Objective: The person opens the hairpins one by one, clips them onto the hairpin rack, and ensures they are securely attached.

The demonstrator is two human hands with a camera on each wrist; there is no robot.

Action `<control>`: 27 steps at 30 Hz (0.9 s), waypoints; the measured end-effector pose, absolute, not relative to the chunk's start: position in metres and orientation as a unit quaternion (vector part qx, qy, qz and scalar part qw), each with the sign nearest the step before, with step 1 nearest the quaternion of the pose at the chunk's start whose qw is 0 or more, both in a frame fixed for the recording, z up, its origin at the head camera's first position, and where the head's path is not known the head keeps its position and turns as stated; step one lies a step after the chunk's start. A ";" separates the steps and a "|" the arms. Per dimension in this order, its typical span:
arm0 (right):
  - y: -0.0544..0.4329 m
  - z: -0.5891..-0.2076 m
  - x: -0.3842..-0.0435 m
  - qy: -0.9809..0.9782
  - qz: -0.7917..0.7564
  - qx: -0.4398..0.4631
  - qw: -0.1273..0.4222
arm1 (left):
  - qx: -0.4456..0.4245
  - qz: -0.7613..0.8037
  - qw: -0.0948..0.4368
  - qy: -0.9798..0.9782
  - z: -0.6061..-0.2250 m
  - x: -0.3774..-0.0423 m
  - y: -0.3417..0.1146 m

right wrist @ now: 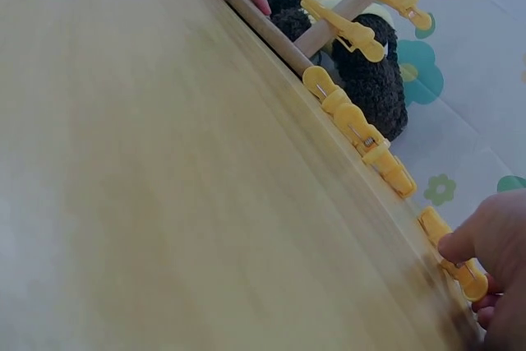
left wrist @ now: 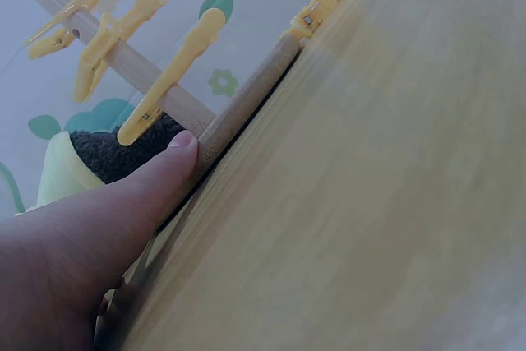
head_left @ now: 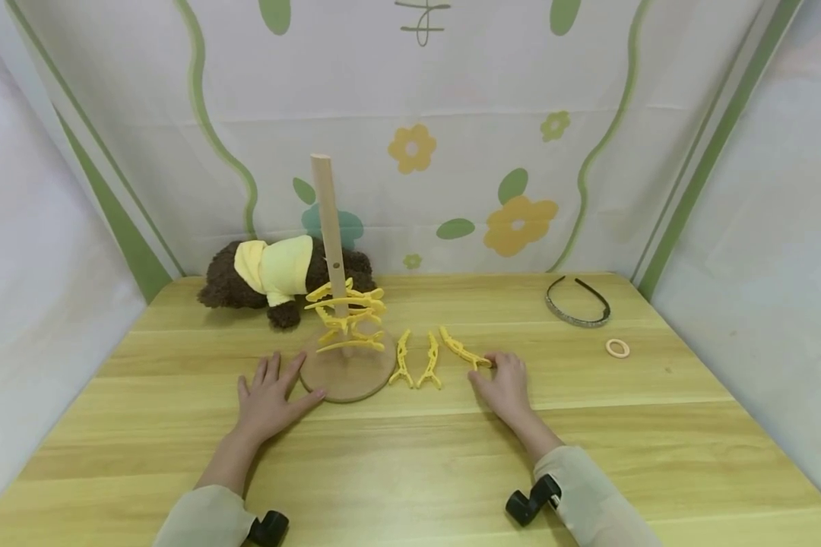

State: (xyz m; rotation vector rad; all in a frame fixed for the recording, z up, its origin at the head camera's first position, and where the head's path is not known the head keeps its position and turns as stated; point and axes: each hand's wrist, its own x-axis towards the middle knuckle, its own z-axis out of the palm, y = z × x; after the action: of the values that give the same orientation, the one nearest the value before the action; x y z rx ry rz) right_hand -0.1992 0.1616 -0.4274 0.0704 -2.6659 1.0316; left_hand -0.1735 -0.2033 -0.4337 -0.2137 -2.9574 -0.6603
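With fingers spread on the table, my left hand (head_left: pixel 268 409) touches the edge of a round wooden base (head_left: pixel 335 381); in the left wrist view its thumb (left wrist: pixel 179 142) lies against the rim. From that base rises a wooden post (head_left: pixel 327 220), and several yellow hair clips (head_left: pixel 351 346) are fastened across its lower part. Right of the base, two loose yellow hair clips (head_left: pixel 432 362) lie side by side. My right hand (head_left: pixel 508 389) pinches the handle end of another yellow hair clip (head_left: pixel 460 349), thumb and fingers around it in the right wrist view.
Behind the post a dark plush toy (head_left: pixel 280 270) in a yellow top lies against the printed backdrop. A sparkly headband (head_left: pixel 584 323) and a small pale ring (head_left: pixel 617 349) are at the right of the wooden table (head_left: pixel 410 471).
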 end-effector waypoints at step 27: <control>0.203 -0.393 -0.211 -0.897 0.427 0.088 0.070 | -0.069 -0.214 0.052 -0.973 -0.433 -0.172 -0.204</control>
State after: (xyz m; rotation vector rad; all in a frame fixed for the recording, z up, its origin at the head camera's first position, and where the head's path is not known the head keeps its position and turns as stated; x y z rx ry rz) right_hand -0.2112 0.2031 -0.3932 0.2645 -2.6987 1.2846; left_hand -0.1719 -0.2041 -0.4332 -0.2106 -2.9602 -0.6515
